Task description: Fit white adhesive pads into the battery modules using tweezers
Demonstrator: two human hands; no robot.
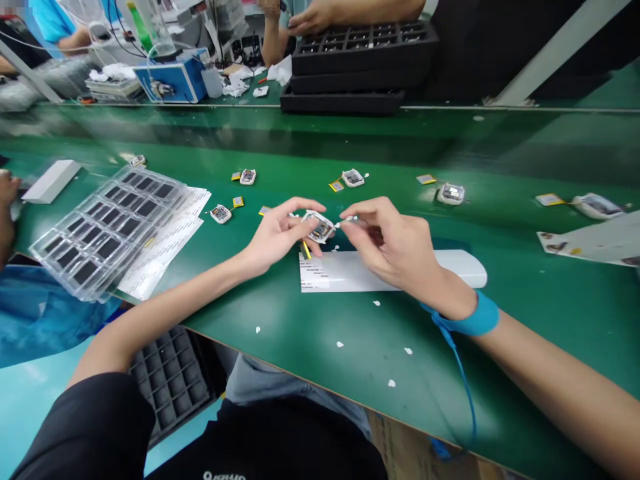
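Note:
My left hand [280, 233] grips a small white watch casing [320, 227] by its edges, its circuit board showing. A yellow-edged battery [305, 250] hangs just below the casing. At the casing's right side my right hand [387, 240] is pinched, thumb against forefinger. A tiny white piece shows by those fingertips, but what they grip is too small to make out. A blue wrist strap [473, 317] with a cord circles my right wrist. Under both hands lies a white label strip [345, 273]. Several small white tabs [340, 345] are scattered nearer me on the green bench [300, 333].
More open casings [353, 177] with batteries lie along the bench. Left are a clear tray [110, 227] of dark rectangular parts, paper sheets [160, 260] and a white box [53, 181]. Black foam trays [360, 63] stand behind, beside a co-worker's hands [315, 15].

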